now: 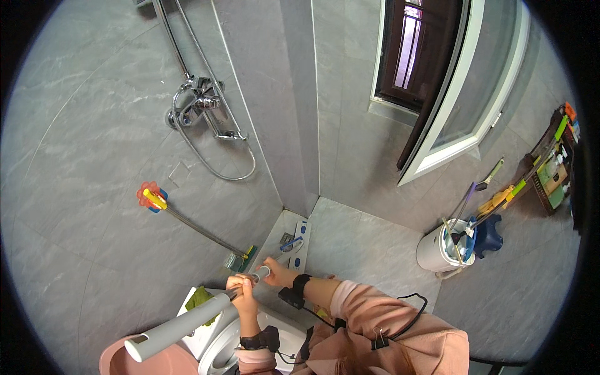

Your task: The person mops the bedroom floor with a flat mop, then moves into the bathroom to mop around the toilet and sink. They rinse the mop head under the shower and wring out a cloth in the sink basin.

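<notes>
A long light-grey tube (178, 325) with a slot near its lower-left end slants up from the left. My left hand (244, 292) is closed around its upper end, where a narrower pale section (261, 272) begins. My right hand (278, 273) is closed on the far end of that narrower section. What lies inside the left hand's grip is partly hidden by the fingers. Beneath the tube are the white toilet (220, 345), a green cloth (200, 300) on its tank and a pink basin (115, 357).
A floor squeegee (206, 230) leans on the left wall under a chrome shower mixer (203, 100). A white board (301, 250) with blue marks lies in the corner. To the right stand a white bucket (431, 250) of brushes, a blue stool (489, 237) and an open window (462, 106).
</notes>
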`<state>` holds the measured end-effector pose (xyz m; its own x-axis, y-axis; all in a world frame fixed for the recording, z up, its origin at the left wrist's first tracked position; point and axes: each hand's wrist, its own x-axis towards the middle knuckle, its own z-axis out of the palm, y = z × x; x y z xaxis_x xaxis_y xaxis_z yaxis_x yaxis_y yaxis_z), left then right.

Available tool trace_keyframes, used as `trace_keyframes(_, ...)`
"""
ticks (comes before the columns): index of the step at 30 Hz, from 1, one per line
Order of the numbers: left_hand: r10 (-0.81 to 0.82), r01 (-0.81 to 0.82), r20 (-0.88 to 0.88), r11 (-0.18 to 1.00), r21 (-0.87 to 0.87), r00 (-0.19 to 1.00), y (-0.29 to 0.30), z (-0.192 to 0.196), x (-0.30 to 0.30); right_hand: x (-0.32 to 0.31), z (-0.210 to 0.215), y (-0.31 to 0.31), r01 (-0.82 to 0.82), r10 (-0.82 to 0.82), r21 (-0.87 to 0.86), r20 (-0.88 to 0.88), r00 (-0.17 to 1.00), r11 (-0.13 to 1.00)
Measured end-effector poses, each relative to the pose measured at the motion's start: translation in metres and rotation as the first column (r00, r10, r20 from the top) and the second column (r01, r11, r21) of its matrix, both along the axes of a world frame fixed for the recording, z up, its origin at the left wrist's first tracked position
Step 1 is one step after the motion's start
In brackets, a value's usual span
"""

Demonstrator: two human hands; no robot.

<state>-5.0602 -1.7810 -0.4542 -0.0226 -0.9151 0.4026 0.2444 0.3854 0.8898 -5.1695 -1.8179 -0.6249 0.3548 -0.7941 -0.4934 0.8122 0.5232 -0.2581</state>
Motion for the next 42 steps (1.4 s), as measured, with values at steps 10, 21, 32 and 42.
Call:
trace_keyframes(10,0.035,-0.044,-0.121,0.997,-0.067,0.992,0.003,0.043,0.044,0.037,0.036,-0.003,-0.304,0.299,0.199,0.056,0.953,0.931)
trace_keyframes(21,0.113,-0.139,-0.155,0.976,-0.168,0.981,0.045,0.072,0.064,0.046,0.075,0.005,-0.355,0.365,0.184,-0.024,0.931,0.917)
trace_keyframes(32,0.178,-0.205,-0.137,0.955,-0.214,0.974,0.040,0.028,0.077,0.067,0.025,0.003,-0.556,0.553,0.098,0.055,0.831,0.825)
trace_keyframes(42,0.418,-0.438,-0.158,0.891,-0.123,0.895,0.022,-0.001,0.079,0.068,0.008,-0.027,-0.510,0.511,0.189,0.049,0.858,0.839)
